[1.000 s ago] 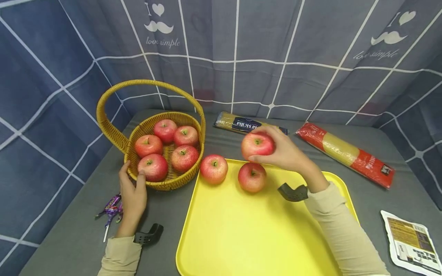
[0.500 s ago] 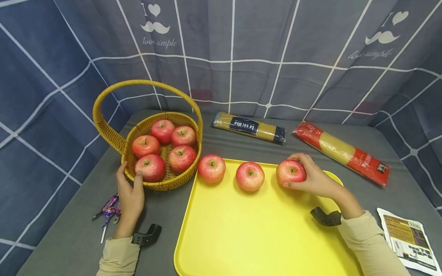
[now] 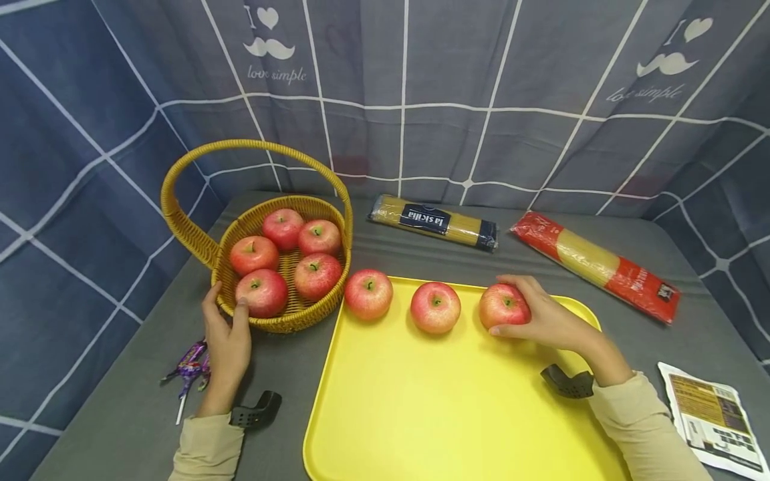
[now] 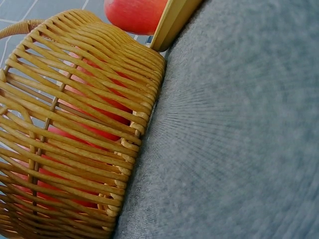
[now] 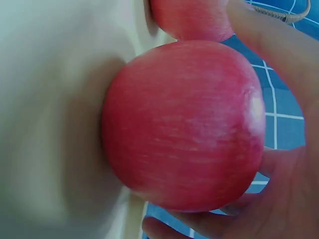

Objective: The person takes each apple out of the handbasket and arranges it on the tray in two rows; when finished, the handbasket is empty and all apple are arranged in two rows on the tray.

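In the head view my right hand [image 3: 544, 319] curls round a red apple [image 3: 504, 305] at the far edge of the yellow tray [image 3: 445, 414]. The right wrist view shows this apple [image 5: 184, 124] close against the tray, fingers behind it and thumb on the other side. Two more apples stand in line to its left, a middle apple [image 3: 436, 307] and a left apple [image 3: 368, 294] beside the basket. My left hand [image 3: 228, 341] grips the near left rim of the wicker basket [image 3: 301, 322], thumb over the rim. Several apples [image 3: 262, 292] lie inside the basket.
Behind the tray lies a pasta pack with a dark label [image 3: 433, 222], and a red pasta pack [image 3: 595, 267] to its right. A white pouch [image 3: 712, 417] lies at the right. Wrapped lollipops [image 3: 191, 367] lie left of my left hand. A gridded curtain [image 3: 385, 87] hangs behind.
My right hand has carried the apple from above the tray's far edge rightward and down to the tray, right of the middle apple. My left hand has stayed at the basket rim.
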A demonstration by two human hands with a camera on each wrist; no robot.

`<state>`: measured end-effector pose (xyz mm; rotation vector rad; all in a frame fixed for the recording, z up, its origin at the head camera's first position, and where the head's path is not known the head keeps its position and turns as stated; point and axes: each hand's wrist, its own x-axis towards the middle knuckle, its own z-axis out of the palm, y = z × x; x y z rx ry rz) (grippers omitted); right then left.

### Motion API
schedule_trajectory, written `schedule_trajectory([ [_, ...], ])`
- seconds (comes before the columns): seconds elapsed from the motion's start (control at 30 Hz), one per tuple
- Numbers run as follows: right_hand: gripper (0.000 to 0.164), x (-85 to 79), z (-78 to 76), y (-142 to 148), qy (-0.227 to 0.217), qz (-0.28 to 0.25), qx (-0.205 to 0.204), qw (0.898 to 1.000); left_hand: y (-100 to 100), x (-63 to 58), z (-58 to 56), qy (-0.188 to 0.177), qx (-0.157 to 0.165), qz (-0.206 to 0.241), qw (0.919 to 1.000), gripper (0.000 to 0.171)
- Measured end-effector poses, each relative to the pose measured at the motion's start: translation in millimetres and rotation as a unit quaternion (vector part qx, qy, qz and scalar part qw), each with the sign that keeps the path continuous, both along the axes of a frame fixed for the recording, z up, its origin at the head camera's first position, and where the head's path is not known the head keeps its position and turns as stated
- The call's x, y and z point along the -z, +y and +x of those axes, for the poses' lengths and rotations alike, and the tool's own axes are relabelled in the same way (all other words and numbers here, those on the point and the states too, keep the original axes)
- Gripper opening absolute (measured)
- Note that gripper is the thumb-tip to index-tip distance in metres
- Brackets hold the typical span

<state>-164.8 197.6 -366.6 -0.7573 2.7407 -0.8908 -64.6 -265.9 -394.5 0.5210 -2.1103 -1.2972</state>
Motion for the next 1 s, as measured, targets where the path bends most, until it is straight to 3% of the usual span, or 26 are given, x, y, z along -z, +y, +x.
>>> schedule_trajectory([
  [0.27,0.079,-25.4,-4.0,-28,0.066,-0.036,-0.002,0.997,0,0.2,1.4,-0.011,0.0,0.0,0.9999,0.052],
  [0.4,0.071,-39.1,-6.8,-63,0.105,-0.071,-0.028,0.992,0,-0.1,2.6,-0.009,-0.001,0.0,1.0,0.052],
  [0.57,0.064,-51.5,-12.8,-120,0.102,-0.099,-0.081,0.987,0,-0.7,3.0,-0.008,-0.005,-0.002,1.0,0.051],
  [0.8,0.06,-47.4,-27.0,-212,0.087,-0.151,-0.151,0.973,-2,-0.5,-0.1,-0.004,-0.006,-0.01,0.9999,0.052],
  [1.0,0.067,-37.6,-30.0,-274,0.065,-0.098,-0.182,0.976,-3,1.1,-1.9,-0.004,-0.004,-0.019,0.9998,0.052],
])
